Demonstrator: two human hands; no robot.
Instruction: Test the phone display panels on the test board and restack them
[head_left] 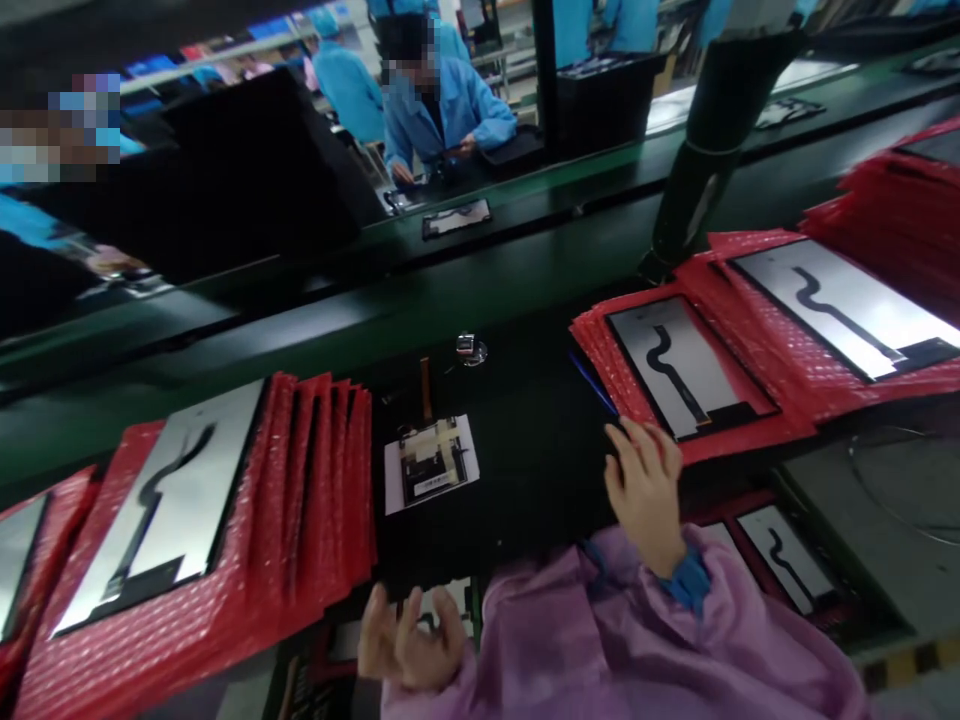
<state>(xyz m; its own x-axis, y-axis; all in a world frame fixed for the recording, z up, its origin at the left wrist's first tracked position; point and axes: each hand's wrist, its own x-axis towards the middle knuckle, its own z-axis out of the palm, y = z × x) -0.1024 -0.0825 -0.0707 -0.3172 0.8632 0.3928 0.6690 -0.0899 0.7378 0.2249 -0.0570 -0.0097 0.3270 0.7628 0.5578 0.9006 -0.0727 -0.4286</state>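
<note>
The left hand (412, 640) is nearest, its curled fingers slightly apart, with nothing visible in them. The right hand (646, 490) has bent fingers, also apart and bare; whether they touch the red bags (731, 440) beside them, I cannot tell. On those bags lies a screen (716, 385). A small module (435, 465) lies on the dark table (525, 460) between the stacks. Beyond, a worker (450, 110) in blue sits.

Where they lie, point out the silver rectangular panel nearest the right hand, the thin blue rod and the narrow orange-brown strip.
Silver rectangular panel (701, 360), head view: bare silver face.
Thin blue rod (592, 382), head view: middle.
Narrow orange-brown strip (426, 390), head view: middle.
</note>
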